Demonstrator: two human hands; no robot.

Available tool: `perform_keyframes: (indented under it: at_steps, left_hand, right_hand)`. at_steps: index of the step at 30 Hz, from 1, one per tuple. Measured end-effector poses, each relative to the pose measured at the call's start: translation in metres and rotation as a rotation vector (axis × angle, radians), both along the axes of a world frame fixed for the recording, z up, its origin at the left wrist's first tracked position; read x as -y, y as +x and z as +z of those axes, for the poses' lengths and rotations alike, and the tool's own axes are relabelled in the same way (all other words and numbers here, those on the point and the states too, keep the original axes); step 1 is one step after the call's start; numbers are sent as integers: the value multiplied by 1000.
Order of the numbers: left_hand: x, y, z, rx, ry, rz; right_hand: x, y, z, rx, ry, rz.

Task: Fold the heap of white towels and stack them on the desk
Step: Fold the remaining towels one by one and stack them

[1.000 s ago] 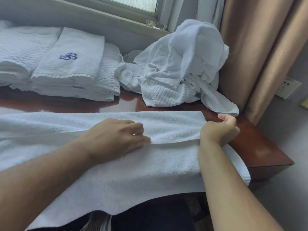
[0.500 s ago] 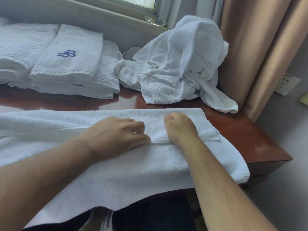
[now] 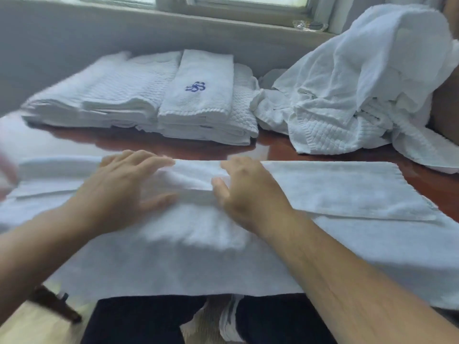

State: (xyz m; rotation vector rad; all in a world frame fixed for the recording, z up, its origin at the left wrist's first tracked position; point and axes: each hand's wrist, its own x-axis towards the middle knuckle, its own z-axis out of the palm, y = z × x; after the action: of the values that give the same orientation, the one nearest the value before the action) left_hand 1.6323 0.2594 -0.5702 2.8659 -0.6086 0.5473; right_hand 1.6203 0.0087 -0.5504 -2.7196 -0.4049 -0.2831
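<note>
Towel (image 3: pixel 335 192) half-folded on desk (image 3: pixel 285 150), both hands flat on it.
Head view: left hand (image 3: pixel 124 184) and right hand (image 3: pixel 246 192) press its middle, fingers spread; folded stack (image 3: pixel 139 95) behind bears blue embroidered emblem (image 3: pixel 195 87); unfolded heap (image 3: pixel 360 90) at right.

Cam setup: 1 view, head-worn, wide-angle. Looks fwd and steeply down across desk (image 3: pixel 275 148) from its near edge. Far wall and window sill (image 3: pixel 248 23) run along top of frame, sill line sloping down to the right. Wearer's dark trousers (image 3: pixel 139 319) and floor (image 3: pixel 22 321) at bottom. V. close range: forearms enter from both bottom corners, left hand (image 3: pixel 129 184) and right hand (image 3: pixel 246 192) sit mid-frame. Spread towel (image 3: pixel 347 189) spans frame left to right. Folded stack (image 3: pixel 198 108) far, centre-left. Unfolded heap (image 3: pixel 360 83) far right, cut by right frame edge. Frame soft w/ motion blur, worst at left.
</note>
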Motion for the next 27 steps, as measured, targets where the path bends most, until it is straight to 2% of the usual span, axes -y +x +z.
perform_keyframes:
  at_steps: [4, 7, 9, 13, 18, 22, 25, 27]
  left_hand:
    - [-57, -9, 4, -80, -108, 204]
    - [-85, -10, -2, -85, -182, 332]
    - [-92, -6, -5, -67, -214, 363]
    - [-89, 16, -5, -51, -211, 342]
    - [-90, 47, -4, 99, -240, 347]
    - [-89, 64, 2, 192, -176, 500]
    - [-95, 71, 7, 51, -178, 770]
    - [-103, 74, 9, -116, -375, 960]
  right_hand:
    - [-78, -6, -7, 41, -183, 203]
    - [-99, -12, -10, 171, -134, 338]
    - [-114, -15, -10, 210, -120, 458]
    - [-150, -19, -19, 156, -218, 650]
    - [-149, 10, -24, 86, -58, 634]
    - [-151, 26, -13, 2, 5, 612]
    - [-154, 31, -13, -9, 18, 616]
    - [-153, 33, -16, 13, 40, 621]
